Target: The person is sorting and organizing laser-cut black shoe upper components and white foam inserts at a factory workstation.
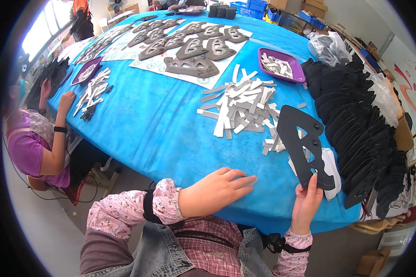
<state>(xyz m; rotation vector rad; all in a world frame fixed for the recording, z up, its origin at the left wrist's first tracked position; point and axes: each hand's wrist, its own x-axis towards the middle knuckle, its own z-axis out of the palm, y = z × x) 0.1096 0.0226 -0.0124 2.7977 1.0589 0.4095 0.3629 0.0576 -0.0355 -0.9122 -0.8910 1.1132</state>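
Observation:
My right hand grips the lower end of a flat black cut-out piece, thumb on top. The piece has triangular openings and a few small round dark spots, and is held tilted up over the table's right side. My left hand hovers at or rests on the near edge of the blue tablecloth, fingers stretched out, nothing in it. Beyond both hands lies a loose heap of white and grey strips. Something white shows partly behind the held piece.
Long rows of stacked black pieces line the right edge. A purple tray of short strips stands beyond the heap. Further off, dark cut-outs cover white sheets. At left, a person in a purple top sits by more strips.

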